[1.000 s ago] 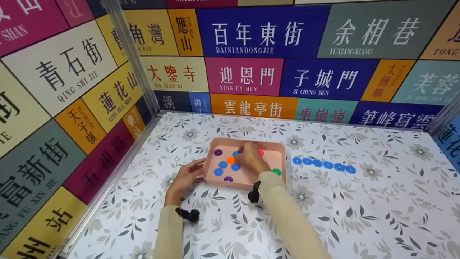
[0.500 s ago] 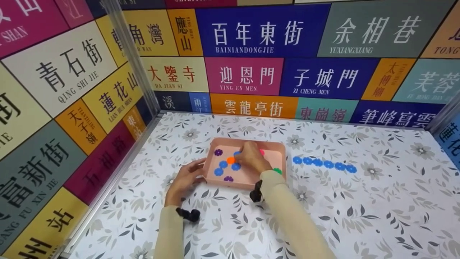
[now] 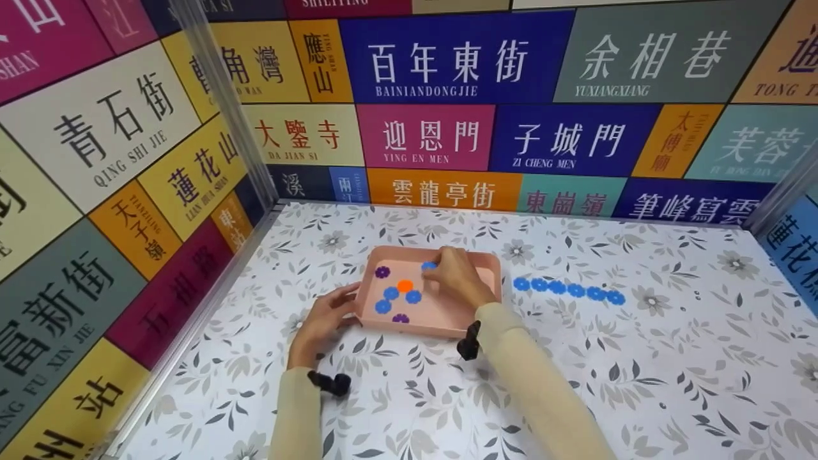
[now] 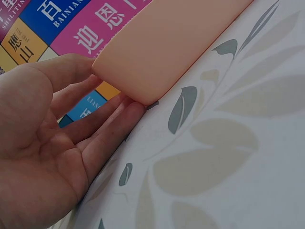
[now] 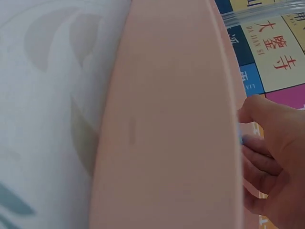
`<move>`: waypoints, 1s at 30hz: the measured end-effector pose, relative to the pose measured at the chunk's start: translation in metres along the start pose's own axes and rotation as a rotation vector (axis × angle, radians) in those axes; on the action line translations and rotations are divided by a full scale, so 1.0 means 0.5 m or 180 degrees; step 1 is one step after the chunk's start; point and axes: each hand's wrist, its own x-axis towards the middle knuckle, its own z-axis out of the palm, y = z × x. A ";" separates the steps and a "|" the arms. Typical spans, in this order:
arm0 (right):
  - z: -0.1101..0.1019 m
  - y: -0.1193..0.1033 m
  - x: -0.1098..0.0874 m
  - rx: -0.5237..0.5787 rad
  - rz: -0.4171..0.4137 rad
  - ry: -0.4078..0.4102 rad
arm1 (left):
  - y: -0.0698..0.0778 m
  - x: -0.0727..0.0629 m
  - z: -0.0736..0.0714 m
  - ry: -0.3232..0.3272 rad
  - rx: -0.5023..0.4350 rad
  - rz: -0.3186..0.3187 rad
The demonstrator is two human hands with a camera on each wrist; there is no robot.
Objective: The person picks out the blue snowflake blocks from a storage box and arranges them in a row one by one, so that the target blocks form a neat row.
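Note:
In the head view a pink tray lies on the table. My right hand is over its right half and pinches a blue flower-shaped piece with finger and thumb; a sliver of blue shows at the fingertips in the right wrist view. My left hand rests its fingertips against the tray's left side, at rim and lower corner in the left wrist view. Inside the tray lie three more blue pieces, an orange piece and two purple ones. The tray's right part is partly hidden by my right hand.
To the right of the tray, several blue flower-shaped pieces lie in a row on the leaf-patterned tabletop. Panels with large characters stand behind and at the left.
My right hand has shifted a little to the right with the blue piece. Pink and green pieces seen before are now hidden. The left hand stays at the tray; the view has shifted slightly.

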 end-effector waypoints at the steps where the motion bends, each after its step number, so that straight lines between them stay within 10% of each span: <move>1: -0.006 0.001 -0.002 -0.0004 0.0007 0.0021 | -0.001 0.000 0.000 -0.0005 0.0008 0.0020; 21: -0.138 0.049 -0.053 -0.0197 -0.0255 0.0560 | 0.000 -0.003 -0.005 0.0035 0.0089 -0.0199; 30: -0.212 0.124 -0.090 -0.0350 -0.0471 0.0965 | 0.000 -0.001 0.003 -0.0055 -0.0109 0.0085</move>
